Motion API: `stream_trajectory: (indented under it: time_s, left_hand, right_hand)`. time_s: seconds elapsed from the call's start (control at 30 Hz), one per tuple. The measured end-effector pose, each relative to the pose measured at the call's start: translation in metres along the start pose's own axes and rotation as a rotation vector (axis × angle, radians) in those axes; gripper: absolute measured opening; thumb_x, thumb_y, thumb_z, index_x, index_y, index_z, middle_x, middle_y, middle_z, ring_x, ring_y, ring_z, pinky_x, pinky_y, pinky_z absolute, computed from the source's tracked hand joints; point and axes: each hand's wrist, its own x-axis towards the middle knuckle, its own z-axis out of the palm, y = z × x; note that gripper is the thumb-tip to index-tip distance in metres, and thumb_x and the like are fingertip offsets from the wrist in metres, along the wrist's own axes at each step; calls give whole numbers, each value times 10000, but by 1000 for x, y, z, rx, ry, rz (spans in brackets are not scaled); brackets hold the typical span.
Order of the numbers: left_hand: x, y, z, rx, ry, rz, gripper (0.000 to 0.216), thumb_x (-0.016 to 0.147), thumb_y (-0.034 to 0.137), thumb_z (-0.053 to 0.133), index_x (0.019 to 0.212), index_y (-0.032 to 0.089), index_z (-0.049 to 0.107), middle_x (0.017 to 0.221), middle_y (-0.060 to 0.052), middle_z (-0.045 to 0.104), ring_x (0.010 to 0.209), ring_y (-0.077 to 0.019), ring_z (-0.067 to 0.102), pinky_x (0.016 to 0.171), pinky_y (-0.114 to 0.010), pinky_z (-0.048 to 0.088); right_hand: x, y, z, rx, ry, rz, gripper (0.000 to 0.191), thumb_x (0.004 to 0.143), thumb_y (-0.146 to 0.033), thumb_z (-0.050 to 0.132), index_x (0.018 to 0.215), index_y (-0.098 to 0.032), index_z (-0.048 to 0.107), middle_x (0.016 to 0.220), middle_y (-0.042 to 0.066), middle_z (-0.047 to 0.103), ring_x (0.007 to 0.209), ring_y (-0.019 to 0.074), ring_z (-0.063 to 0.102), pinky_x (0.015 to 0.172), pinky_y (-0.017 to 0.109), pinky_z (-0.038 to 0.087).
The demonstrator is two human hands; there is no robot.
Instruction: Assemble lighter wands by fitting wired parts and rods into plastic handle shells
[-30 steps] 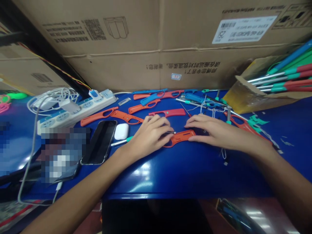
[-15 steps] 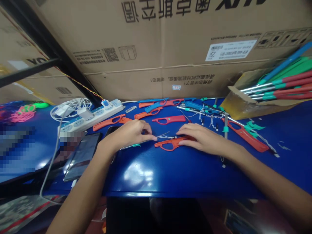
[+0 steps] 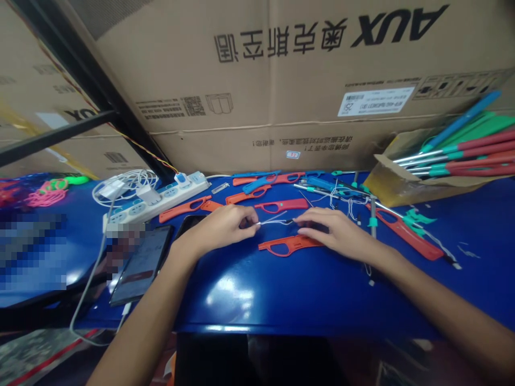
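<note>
My left hand (image 3: 225,228) is closed in a pinch on the left end of a thin metal rod with a white string (image 3: 277,220), held just above the blue table (image 3: 281,289). My right hand (image 3: 330,230) pinches the rod's other end, fingers curled. An orange plastic handle shell (image 3: 287,245) lies flat on the table just below and between both hands, touching my right hand's fingers.
More orange and blue handle shells (image 3: 277,205) lie behind the hands. A white power strip (image 3: 156,202) with chargers and a phone (image 3: 140,264) sit at left. A cardboard box of long rods (image 3: 442,161) stands at right. Large cartons wall the back.
Both hands lifted off the orange shell and now hold the thin rod between them above it. The camera has tilted up, showing more of the cartons.
</note>
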Motion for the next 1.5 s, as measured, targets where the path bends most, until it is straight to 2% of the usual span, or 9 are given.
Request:
stream_trajectory:
  time_s: [0.07, 0.23, 0.4, 0.53, 0.77, 0.93, 1.17, 1.5]
  left_hand:
    - [1, 1, -1, -39, 2, 2, 190, 933, 344, 563, 953, 183, 663, 835, -6, 695, 696, -135, 618, 625, -259, 428]
    - [0, 3, 1, -100, 55, 70, 212, 941, 381, 571, 940, 183, 645, 845, -4, 694, 714, -128, 624, 647, -253, 446]
    - [0, 5, -1, -106, 85, 88, 214, 941, 392, 583, 926, 186, 640, 858, -6, 691, 734, -131, 622, 669, -256, 453]
    - [-1, 8, -3, -110, 76, 75, 208, 925, 385, 606, 935, 181, 649, 872, -14, 694, 740, -135, 621, 667, -255, 449]
    - [-4, 9, -1, -190, -124, 1, 311, 871, 509, 668, 928, 204, 688, 792, 8, 675, 683, -136, 596, 592, -246, 400]
    - [-4, 5, 2, -175, -190, -11, 333, 851, 537, 675, 922, 214, 713, 754, 14, 656, 663, -134, 578, 577, -247, 374]
    - [-5, 5, 1, -192, -187, -19, 315, 883, 497, 638, 934, 193, 702, 833, -16, 698, 680, -132, 599, 569, -239, 390]
    - [-4, 2, 2, -187, -154, -2, 272, 874, 456, 654, 917, 192, 698, 818, -22, 705, 668, -132, 602, 580, -241, 397]
  right_hand:
    - [0, 0, -1, 18, 28, 30, 274, 969, -418, 582, 1141, -235, 691, 1150, 57, 718, 1069, 220, 653, 943, 398, 506]
    - [0, -1, -2, 81, 69, 122, 301, 948, -447, 607, 1120, -206, 663, 968, 48, 730, 814, 181, 670, 753, 345, 537]
    - [1, -2, -2, 102, 42, 57, 249, 974, -396, 573, 1119, -231, 691, 1100, 50, 731, 977, 196, 681, 876, 367, 522]
    - [1, -6, -5, 119, 27, 26, 226, 984, -371, 549, 1048, -240, 722, 1063, 40, 745, 983, 196, 686, 881, 374, 516]
    - [-2, -15, -9, 111, -154, -67, 187, 977, -338, 581, 1021, -212, 711, 995, 43, 714, 906, 176, 656, 832, 347, 497]
    - [-5, -19, -7, 71, -229, -58, 171, 988, -302, 554, 1036, -218, 694, 1020, 41, 690, 904, 169, 639, 798, 328, 490]
    - [-6, -19, -6, 133, -230, -48, 161, 975, -299, 560, 1053, -218, 675, 1009, 34, 682, 854, 154, 618, 767, 325, 488]
    - [-6, -18, -6, 157, -206, -38, 148, 973, -318, 562, 1025, -227, 667, 957, 28, 678, 795, 152, 600, 724, 332, 484]
